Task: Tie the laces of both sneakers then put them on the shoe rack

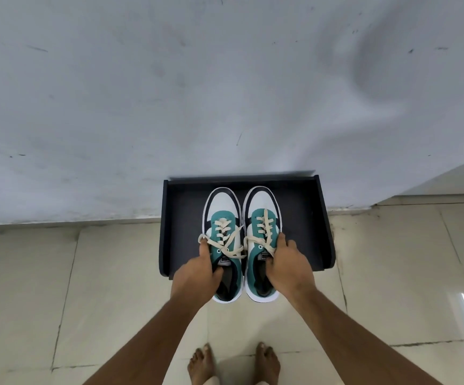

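Note:
Two teal, white and navy sneakers with cream laces tied in bows sit side by side over a black shoe rack [303, 218], toes toward the wall, heels jutting past its front edge. My left hand [197, 270] grips the left sneaker [221, 209] at its collar, thumb inside the opening. The right sneaker [261, 207] is held the same way by my right hand [286, 265], fingers over its outer side.
The rack stands against a scuffed white wall [225, 93]. Beige floor tiles [114, 287] surround it. My two bare feet [233, 362] stand just in front of the rack. A white ledge or step [447, 184] rises at the right.

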